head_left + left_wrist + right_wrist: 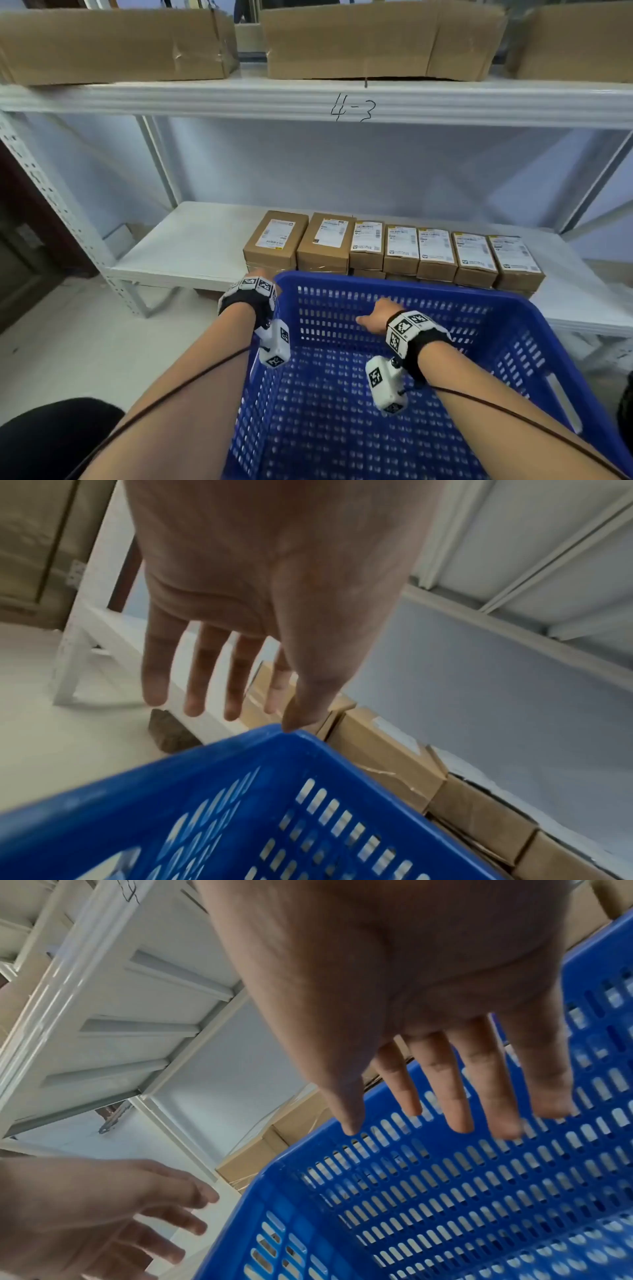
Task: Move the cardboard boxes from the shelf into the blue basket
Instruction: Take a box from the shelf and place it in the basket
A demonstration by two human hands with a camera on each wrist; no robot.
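The blue basket [394, 284] stands empty in front of the low shelf, its far rim against the boxes. Several labelled cardboard boxes [400, 253] sit in a stacked row along the shelf's front edge; the two at the left [275, 240] are larger. My left hand [260, 273] hovers at the basket's far left corner, holding nothing. The left wrist view shows that left hand [232, 704] with straight fingers, its thumb tip just above the basket [240, 748] rim, beside the boxes [383, 753]. My right hand [376, 317] is inside the basket by its far wall. The right wrist view shows the right hand [445, 1118] spread and empty.
The low white shelf board [191, 246] is bare to the left of the boxes. An upper shelf marked "4-3" [352, 108] carries large cartons [113, 44]. A perforated upright [44, 192] stands at the left, with pale floor [68, 342] beside the basket.
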